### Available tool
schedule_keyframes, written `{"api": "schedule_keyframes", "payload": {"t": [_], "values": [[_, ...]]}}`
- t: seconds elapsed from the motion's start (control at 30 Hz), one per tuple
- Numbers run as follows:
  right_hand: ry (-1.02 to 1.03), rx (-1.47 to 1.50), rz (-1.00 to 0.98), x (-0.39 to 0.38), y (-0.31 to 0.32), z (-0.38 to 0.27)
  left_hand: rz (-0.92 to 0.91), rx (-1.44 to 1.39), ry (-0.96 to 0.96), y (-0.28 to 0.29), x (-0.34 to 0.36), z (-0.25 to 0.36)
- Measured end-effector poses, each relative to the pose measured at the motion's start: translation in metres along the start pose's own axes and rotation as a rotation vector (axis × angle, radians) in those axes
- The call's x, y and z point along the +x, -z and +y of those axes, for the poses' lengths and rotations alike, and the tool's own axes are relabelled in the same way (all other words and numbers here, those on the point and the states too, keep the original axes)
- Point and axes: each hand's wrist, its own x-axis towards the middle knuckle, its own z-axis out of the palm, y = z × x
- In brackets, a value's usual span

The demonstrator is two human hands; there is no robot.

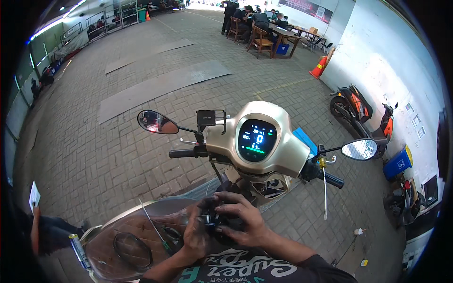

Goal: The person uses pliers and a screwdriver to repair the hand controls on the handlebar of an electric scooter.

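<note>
Both my hands are together in front of my chest, above the front of the scooter's seat. My left hand (196, 232) and my right hand (243, 220) close around a small black part (211, 220); its kind is mostly hidden by the fingers. Beyond them stands a gold scooter (222, 144) with its round display (257, 140) lit. On the brown quilted seat (106, 254), left of my hands, lie a screwdriver (165, 245) with a green handle and a black ring-shaped piece (132, 250).
A spray can or tube (79, 251) is at the seat's left edge. A thin metal rod (325, 193) hangs by the right grip. Beyond are a parked orange scooter (361, 111), a blue-yellow bin (398, 162), a traffic cone (319, 67) and people at a table (285, 33). Someone holds paper (34, 194) at left.
</note>
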Motion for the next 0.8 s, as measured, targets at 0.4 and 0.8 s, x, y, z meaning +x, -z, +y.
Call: {"api": "schedule_keyframes", "payload": {"t": [0.4, 0.8], "values": [[0.093, -0.141, 0.001, 0.000, -0.003, 0.001, 0.159, -0.285, 0.181, 0.006, 0.016, 0.001], [0.033, -0.045, 0.042, 0.000, -0.004, 0.002, 0.264, -0.209, 0.103, -0.008, 0.020, -0.005]]}}
